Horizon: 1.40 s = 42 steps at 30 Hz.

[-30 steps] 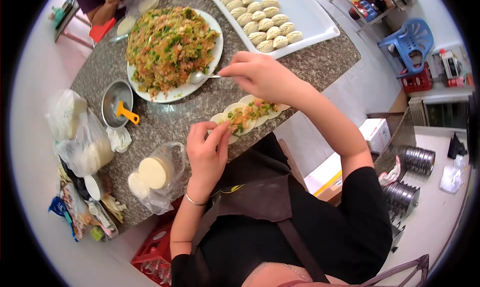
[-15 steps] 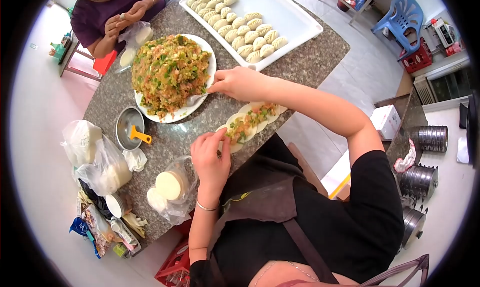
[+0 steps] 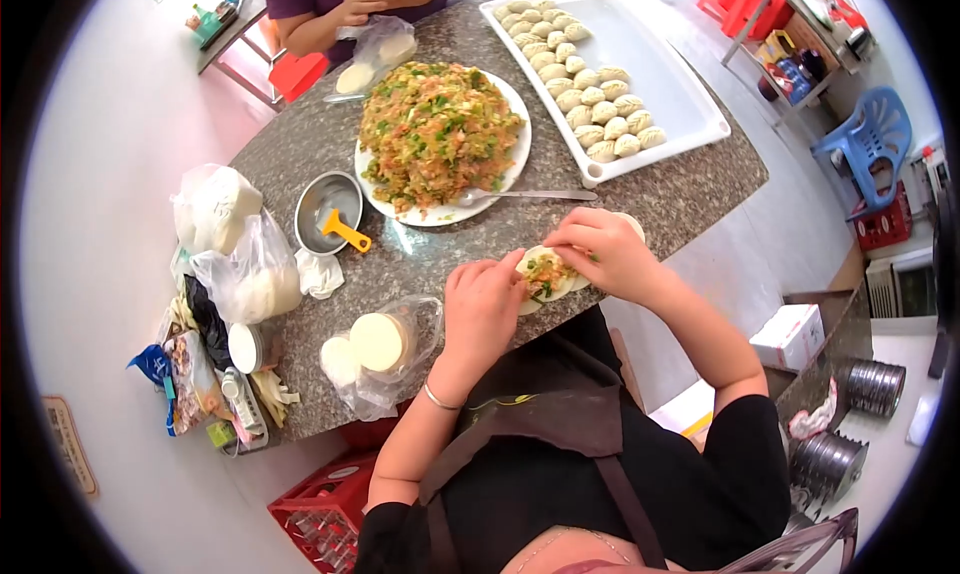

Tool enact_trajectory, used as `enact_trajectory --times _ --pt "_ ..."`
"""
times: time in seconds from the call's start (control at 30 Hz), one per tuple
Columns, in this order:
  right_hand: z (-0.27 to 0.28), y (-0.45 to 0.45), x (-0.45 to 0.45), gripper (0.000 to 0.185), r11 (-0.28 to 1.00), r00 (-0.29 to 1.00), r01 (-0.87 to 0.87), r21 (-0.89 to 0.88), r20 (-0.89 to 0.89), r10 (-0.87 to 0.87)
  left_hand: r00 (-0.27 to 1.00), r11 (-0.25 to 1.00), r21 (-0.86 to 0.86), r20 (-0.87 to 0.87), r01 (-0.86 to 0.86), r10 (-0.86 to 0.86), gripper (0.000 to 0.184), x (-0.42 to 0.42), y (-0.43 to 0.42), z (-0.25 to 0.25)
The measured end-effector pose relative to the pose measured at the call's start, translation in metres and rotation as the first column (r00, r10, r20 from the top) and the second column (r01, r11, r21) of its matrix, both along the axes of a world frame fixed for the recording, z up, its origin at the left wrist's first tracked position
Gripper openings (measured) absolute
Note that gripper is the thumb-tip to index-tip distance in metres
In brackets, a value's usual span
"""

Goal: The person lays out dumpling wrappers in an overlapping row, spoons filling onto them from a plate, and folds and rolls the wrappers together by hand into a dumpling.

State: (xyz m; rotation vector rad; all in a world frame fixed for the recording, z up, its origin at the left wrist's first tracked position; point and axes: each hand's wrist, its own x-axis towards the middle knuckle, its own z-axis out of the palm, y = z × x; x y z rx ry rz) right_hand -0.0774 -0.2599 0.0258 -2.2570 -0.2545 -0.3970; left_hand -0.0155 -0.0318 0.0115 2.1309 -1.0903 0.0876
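Bare left hand [image 3: 483,302] and bare right hand [image 3: 607,252], slightly apart, at a row of round white dough wrappers [image 3: 577,284] topped with orange-and-green chopped filling [image 3: 546,274], near the edge of the speckled grey stone table [image 3: 690,199]. Fingertips touch the wrappers; whether they pinch cannot be told. Beyond, a silver metal spoon [image 3: 545,194] rests against the round white plate [image 3: 514,169].

No text is legible; the wall sign [image 3: 70,446], well to the left of the left hand [image 3: 482,309], is too blurred.
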Motion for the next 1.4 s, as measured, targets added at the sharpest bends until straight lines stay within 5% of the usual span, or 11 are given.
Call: enact_trajectory --times 0.13,0.33,0.5,0.6,0.67,0.77,0.93,1.07,1.13,1.23,1.4 --pt "0.005 0.009 -0.015 0.016 0.985 0.987 0.153 0.079 0.034 -0.156 0.998 0.989 -0.147 0.044 -0.031 0.038 0.045 -0.003 0.001 0.003" --pt "-0.016 0.026 -0.018 0.021 0.997 0.992 0.076 0.030 0.098 -0.078 0.998 0.972 -0.235 -0.054 0.023 -0.037 0.054 -0.010 -0.004 0.011" --pt "-0.010 0.020 -0.028 0.021 0.993 0.989 0.108 -0.043 0.102 -0.104 0.998 1.000 -0.016 -0.066 -0.012 0.011 0.046 -0.006 0.019 0.004" --pt "-0.002 0.022 -0.033 0.019 0.983 0.987 0.156 -0.099 0.045 -0.152 0.998 0.995 -0.084 -0.014 -0.062 0.061 0.042 -0.010 0.029 -0.008" --pt "-0.006 0.018 -0.038 0.017 0.958 0.961 0.275 0.074 0.000 -0.276 0.993 0.985 -0.127 -0.021 -0.120 0.118 0.037 -0.010 0.031 -0.006" --pt "-0.005 0.018 -0.031 0.016 0.976 0.993 0.111 -0.189 0.048 -0.104 0.996 0.994 -0.081 -0.054 -0.076 0.072 0.026 -0.011 0.032 -0.008" --pt "0.003 0.023 -0.034 0.013 0.981 0.982 0.188 -0.040 0.026 -0.187 0.991 0.979 -0.157 -0.004 -0.132 0.133 0.026 -0.010 0.037 -0.004" --pt "0.001 0.020 -0.036 0.015 0.977 0.997 0.060 -0.207 -0.042 -0.070 0.996 0.980 -0.192 -0.076 -0.056 0.042 0.027 -0.012 0.034 -0.015" --pt "0.005 0.026 -0.037 0.016 0.962 0.963 0.266 -0.062 -0.021 -0.268 0.993 0.973 -0.225 -0.116 -0.051 0.026 0.027 -0.014 0.036 -0.012" --pt "0.012 0.015 -0.040 0.015 0.972 0.972 0.228 -0.055 -0.037 -0.230 0.974 0.989 -0.141 -0.228 -0.031 -0.002 0.033 -0.015 0.039 0.011" --pt "0.021 -0.001 -0.047 0.018 0.914 0.917 0.400 0.070 -0.028 -0.399 0.988 0.971 -0.197 -0.102 -0.138 0.120 0.038 0.000 0.066 0.067"
